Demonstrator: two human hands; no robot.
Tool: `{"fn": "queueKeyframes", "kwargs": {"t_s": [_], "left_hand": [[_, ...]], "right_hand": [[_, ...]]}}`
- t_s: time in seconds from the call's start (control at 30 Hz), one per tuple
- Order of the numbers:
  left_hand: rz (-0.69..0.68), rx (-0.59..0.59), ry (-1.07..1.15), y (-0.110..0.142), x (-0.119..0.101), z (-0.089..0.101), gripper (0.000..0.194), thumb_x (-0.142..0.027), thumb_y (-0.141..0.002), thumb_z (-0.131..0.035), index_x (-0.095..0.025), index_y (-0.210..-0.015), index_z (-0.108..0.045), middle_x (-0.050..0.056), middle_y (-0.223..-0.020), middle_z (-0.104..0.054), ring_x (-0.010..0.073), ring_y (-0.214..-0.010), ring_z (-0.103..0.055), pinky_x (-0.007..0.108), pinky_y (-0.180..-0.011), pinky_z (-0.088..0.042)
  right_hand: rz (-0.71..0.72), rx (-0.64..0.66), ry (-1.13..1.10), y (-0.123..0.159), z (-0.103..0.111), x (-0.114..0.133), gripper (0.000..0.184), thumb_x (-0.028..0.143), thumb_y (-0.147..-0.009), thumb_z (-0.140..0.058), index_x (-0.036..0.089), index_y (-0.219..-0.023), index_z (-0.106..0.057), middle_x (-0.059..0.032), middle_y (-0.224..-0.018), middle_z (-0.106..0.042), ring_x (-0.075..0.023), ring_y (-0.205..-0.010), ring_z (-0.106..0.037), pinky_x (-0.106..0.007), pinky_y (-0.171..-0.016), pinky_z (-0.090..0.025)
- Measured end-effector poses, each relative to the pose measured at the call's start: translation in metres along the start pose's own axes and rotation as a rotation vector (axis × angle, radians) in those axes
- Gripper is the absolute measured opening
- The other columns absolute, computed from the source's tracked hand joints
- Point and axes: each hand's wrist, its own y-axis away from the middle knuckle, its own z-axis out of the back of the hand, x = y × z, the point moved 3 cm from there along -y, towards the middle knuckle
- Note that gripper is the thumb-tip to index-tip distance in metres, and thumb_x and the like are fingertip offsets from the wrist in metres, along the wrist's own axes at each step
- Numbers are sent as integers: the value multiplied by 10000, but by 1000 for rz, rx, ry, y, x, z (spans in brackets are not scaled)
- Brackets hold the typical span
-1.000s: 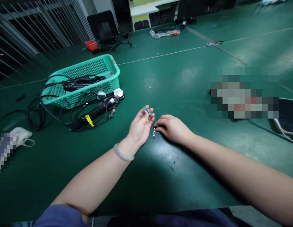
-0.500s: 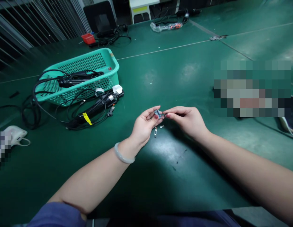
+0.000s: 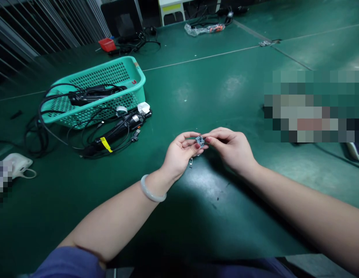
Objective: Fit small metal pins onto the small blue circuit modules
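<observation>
My left hand (image 3: 179,154), with a pale bangle (image 3: 152,190) on its wrist, pinches a small blue-grey part (image 3: 199,141) with dark details between thumb and fingers. Thumb and forefinger of my right hand (image 3: 234,148) are closed at the right edge of that part. Whatever they grip is too small to make out. On the table just below the left fingers lies a tiny light rectangular frame (image 3: 191,161), with another small pale bit partly hidden beside it.
A turquoise basket (image 3: 140,90) with black cabled devices stands at left on the green table (image 3: 173,216). In front of it lies a black corded tool (image 3: 118,131) with a yellow tag. Further back are a red box (image 3: 107,44) and a plastic-wrapped item (image 3: 201,29).
The blue-grey part has moved slightly right and turned in my left fingers. My right fingertips now meet its edge, where a small gap showed before.
</observation>
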Motion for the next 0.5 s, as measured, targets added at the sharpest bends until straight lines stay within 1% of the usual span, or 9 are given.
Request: {"fn": "queueKeyframes", "kwargs": {"t_s": [0.13, 0.3, 0.4, 0.5], "left_hand": [[-9, -18, -13, 1, -1, 0, 384, -250, -634, -795, -184, -964, -610, -3, -808, -702, 104, -743, -685, 227, -739, -516], [-43, -57, -39, 0, -1, 2, 317, -232, -658, -773, -193, -947, -648, 0, -830, -689, 98, -754, -662, 252, -773, -516], [-69, -60, -75, -1, 0, 2, 301, -222, -653, -776, -194, -931, -666, -1, -833, -681, 92, -740, -640, 260, -771, -517], [-63, -58, -94, 0, 0, 1, 276, -226, -669, -764, -193, -929, -675, 3, -837, -686, 91, -725, -632, 267, -761, -521]], "right_hand": [[68, -11, 122, 2, 1, 4, 136, 295, -789, -644, 190, -762, -726, -45, -776, -690, -162, -732, -617, -310, -689, -478], [215, -28, 346, 4, 3, 13, 169, 294, -817, -608, 200, -692, -670, -34, -719, -659, -139, -626, -561, -287, -575, -439], [300, -39, 465, 6, 3, 16, 157, 290, -824, -594, 213, -699, -653, -31, -722, -650, -135, -605, -546, -288, -564, -440], [342, -40, 539, 7, 3, 17, 165, 306, -837, -577, 222, -714, -649, -36, -746, -652, -143, -630, -564, -295, -580, -446]]}}
